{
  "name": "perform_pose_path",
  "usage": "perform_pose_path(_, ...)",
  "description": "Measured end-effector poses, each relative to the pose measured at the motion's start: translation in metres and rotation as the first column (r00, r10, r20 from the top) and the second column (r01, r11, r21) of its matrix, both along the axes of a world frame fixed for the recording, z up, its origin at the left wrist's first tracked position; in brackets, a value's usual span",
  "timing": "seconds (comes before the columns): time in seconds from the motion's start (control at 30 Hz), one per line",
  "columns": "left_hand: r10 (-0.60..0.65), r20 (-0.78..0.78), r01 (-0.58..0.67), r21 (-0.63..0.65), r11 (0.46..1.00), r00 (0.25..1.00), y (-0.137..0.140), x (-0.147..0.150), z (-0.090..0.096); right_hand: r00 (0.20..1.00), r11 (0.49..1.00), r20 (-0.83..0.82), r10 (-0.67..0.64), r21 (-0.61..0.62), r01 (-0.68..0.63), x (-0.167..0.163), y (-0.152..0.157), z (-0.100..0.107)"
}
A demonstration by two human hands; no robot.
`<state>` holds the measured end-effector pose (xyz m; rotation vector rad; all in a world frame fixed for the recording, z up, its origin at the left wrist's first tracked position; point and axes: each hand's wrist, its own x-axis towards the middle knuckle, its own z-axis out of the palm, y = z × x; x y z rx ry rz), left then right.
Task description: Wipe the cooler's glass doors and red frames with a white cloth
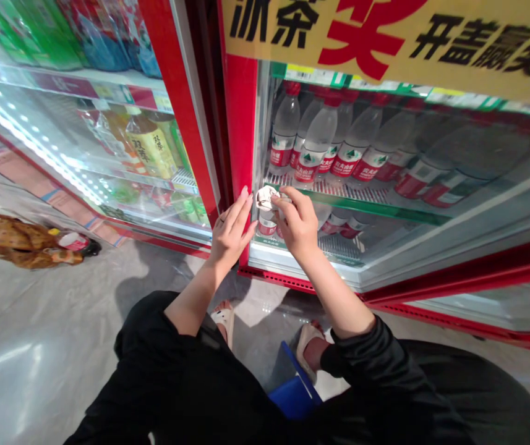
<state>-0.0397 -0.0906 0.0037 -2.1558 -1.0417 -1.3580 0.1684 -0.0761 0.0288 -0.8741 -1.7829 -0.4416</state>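
Note:
A crumpled white cloth (266, 198) with dark smudges is pinched in the fingers of my right hand (300, 224); whether it is fabric or paper I cannot tell. It is in front of the left edge of the right-hand drinks fridge, near the glass. My left hand (231, 230) lies with its fingers stretched out against the fridge's red frame (239, 123), a little left of the cloth. Behind the glass, red-capped water bottles (310, 145) stand in rows on a shelf, with more bottles partly hidden below by my right hand.
To the left, another lit fridge with a red frame (185, 123) holds drinks such as a yellow tea bottle (156, 148). A brown bag (18, 241) and a dark bottle (76, 242) lie on the grey floor. Something blue (295, 392) is between my feet. A yellow banner (413, 46) crosses the fridge top.

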Motion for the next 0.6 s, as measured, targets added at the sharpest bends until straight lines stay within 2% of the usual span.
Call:
perform_pose_path(0.07,0.001,0.047,-0.002,0.016,1.0,0.999,-0.004,0.005,-0.003,0.991,0.998,-0.136,0.01,-0.067,-0.019,-0.014,-0.009,0.008)
perform_pose_path(0.17,-0.05,0.06,0.047,0.058,0.997,0.997,-0.008,0.012,-0.008,0.969,0.971,-0.242,0.046,-0.217,-0.1,-0.034,-0.02,0.018)
perform_pose_path(0.33,-0.091,0.166,0.074,0.102,0.992,0.982,0.002,0.014,-0.007,0.924,0.858,-0.38,0.039,-0.461,-0.226,-0.048,-0.029,0.023)
perform_pose_path(0.4,-0.072,0.225,0.057,0.073,0.996,0.972,0.009,0.009,-0.002,0.933,0.847,-0.35,0.082,-0.469,-0.25,-0.046,-0.033,0.02)
perform_pose_path(0.47,-0.026,0.255,0.022,0.018,1.0,0.966,0.016,0.005,0.004,0.959,0.875,-0.246,0.139,-0.422,-0.235,-0.038,-0.04,0.017)
perform_pose_path(0.53,0.027,0.285,-0.016,-0.041,0.999,0.958,0.021,0.001,0.009,0.984,0.916,-0.096,0.153,-0.36,-0.177,-0.026,-0.049,0.014)
perform_pose_path(0.6,0.082,0.344,-0.051,-0.098,0.994,0.935,0.026,0.001,0.012,0.994,0.951,0.065,0.085,-0.304,-0.061,-0.012,-0.058,0.011)
